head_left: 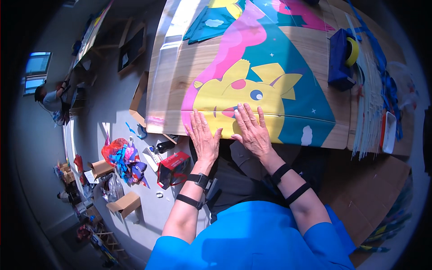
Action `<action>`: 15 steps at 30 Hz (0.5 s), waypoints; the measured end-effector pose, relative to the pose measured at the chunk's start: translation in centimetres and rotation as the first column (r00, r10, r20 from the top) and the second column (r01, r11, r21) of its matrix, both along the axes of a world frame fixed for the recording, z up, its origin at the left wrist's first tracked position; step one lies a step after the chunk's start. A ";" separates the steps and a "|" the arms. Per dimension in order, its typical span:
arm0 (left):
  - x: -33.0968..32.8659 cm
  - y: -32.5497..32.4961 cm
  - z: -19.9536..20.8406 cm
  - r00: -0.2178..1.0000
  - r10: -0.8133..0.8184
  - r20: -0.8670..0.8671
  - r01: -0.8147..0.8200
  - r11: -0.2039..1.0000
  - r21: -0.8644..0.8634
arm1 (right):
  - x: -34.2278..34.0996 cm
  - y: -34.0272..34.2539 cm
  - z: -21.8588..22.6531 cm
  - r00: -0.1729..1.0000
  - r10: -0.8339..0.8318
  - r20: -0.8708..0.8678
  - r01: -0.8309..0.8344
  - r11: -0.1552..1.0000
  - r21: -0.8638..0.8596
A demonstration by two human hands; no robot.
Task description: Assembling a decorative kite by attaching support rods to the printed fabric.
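A kite-shaped printed sheet (297,92) in teal, pink and yellow, with a cartoon animal face, lies spread on the wooden table. A straight seam or thin rod crosses it near the table's front edge; which one, I cannot tell. My left hand (203,137) rests flat on the yellow part at the lower left, fingers stretched forward. To its right, my right hand (253,133) also lies flat, fingertips by the printed mouth and just over the crossing line. Neither hand holds anything.
A blue tape dispenser (338,63) with yellow tape stands at the right, beside a bundle of thin white rods (370,103) and a white-and-orange tray (389,132). Folded printed sheets (211,24) lie farther back. Cardboard boxes (124,204) and bags (126,157) litter the floor leftward.
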State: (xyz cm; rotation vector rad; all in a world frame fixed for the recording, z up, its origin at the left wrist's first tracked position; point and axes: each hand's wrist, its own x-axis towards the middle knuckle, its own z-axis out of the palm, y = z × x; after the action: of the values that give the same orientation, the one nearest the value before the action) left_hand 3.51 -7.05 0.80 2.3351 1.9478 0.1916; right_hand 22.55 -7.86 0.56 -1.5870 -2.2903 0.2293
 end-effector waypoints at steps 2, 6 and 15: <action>0.5 0.5 0.5 0.997 -0.064 0.050 0.063 0.998 0.020 | -0.6 0.5 0.1 1.000 0.002 -0.016 -0.002 1.000 0.031; 1.2 1.2 -0.1 0.989 -0.150 0.007 0.150 0.986 -0.073 | -1.9 1.1 -1.0 0.991 0.063 -0.119 -0.061 0.998 0.023; 1.1 1.5 -0.2 0.989 -0.137 0.054 0.142 0.985 -0.100 | 4.1 -1.1 -0.3 0.993 -0.110 -0.033 0.108 0.992 -0.061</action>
State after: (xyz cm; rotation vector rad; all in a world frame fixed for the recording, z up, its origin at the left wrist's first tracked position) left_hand 4.59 -5.51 0.58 2.3656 1.7218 0.1296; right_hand 26.66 -8.94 0.23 -1.7167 -2.1802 0.2984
